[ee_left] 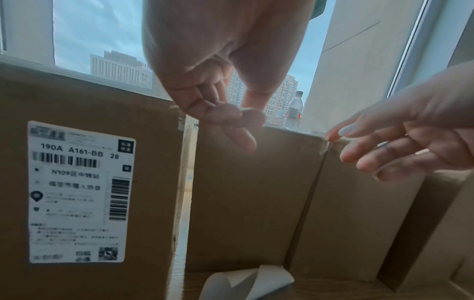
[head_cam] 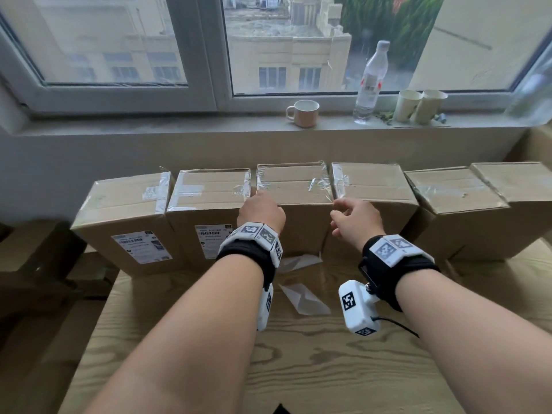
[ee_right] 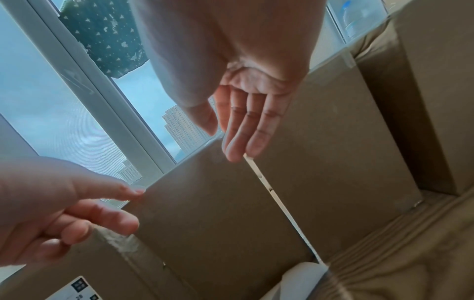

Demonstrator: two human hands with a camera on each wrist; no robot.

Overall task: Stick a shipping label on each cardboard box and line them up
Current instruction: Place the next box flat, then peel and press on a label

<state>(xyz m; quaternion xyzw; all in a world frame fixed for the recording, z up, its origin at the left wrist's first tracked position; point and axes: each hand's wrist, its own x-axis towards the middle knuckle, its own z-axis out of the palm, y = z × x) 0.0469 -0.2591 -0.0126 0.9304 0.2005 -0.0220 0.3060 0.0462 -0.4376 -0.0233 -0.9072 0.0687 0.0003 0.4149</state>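
Cardboard bare, the third box in the desk's row is bracketed at its top corners by a curled, empty left hand and a slack, empty right hand; it is best squared to the labelled neighbour first.

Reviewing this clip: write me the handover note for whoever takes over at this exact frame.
Hands: left hand has fingers curled at the top-left front corner of the third box; whether it pinches anything is unclear. The right hand is open, fingertips at that box's top-right front corner.
Things: six boxes stand in a row on the table; two peeled backing sheets lie in front.
Done: the first box and second box from the left carry labels.
Left: no label shows on the other four fronts; label them, then even up the row.
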